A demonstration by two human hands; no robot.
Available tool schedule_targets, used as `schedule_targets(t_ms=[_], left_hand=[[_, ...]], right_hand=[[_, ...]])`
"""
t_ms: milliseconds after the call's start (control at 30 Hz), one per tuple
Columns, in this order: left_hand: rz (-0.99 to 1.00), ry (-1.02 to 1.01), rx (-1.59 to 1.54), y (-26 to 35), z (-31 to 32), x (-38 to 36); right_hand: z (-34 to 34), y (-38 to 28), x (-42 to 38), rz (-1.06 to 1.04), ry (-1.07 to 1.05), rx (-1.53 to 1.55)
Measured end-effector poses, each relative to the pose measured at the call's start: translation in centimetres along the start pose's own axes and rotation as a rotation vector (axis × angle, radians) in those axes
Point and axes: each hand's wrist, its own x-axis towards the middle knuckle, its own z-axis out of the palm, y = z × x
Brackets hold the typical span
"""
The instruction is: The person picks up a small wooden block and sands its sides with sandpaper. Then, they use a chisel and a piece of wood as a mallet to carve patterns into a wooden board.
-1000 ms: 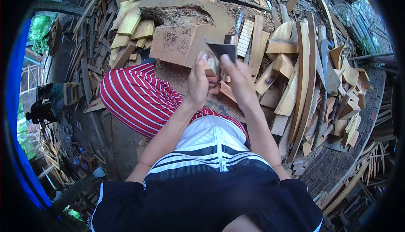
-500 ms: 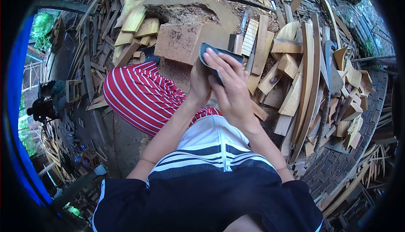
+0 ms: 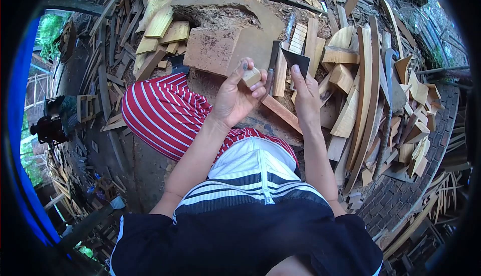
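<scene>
A small pale wooden block (image 3: 251,77) with rounded edges sits in the fingers of my left hand (image 3: 233,98), palm turned up. My right hand (image 3: 307,98) pinches a dark sheet of sandpaper (image 3: 296,61) between thumb and fingers, its far corner sticking up and forward. The two hands are apart, both above my lap. Beyond them lies a large wooden chopping block (image 3: 210,50) strewn with sawdust. Close to the right hand is a reddish wooden strip (image 3: 282,114).
Yellowish offcuts (image 3: 160,23) are stacked left of the chopping block. Long curved boards (image 3: 368,95) and many cut pieces (image 3: 418,125) crowd the right side. A hand saw (image 3: 398,93) leans among them. My striped-trousered knee (image 3: 160,110) is bent at left.
My hands were pressed together around the sandpaper; now they have separated. The right hand has moved right with the sheet, and the wooden block shows in the left hand.
</scene>
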Motion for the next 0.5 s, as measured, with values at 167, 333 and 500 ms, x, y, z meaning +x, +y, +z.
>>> schedule_targets(t_ms=[167,333,500], left_hand=[[0.148,0.057,0.256,0.1,0.7,-0.3],[0.22,0.177,0.534,0.5,0.3,-0.5],[0.239,0.222,0.514,0.0,0.5,-0.2]], right_hand=[[-0.2,0.2,-0.3,-0.04,-0.063,-0.089],[0.1,0.3,-0.4,-0.106,-0.049,-0.077],[0.9,-0.4,-1.1,-0.247,-0.078,-0.306]])
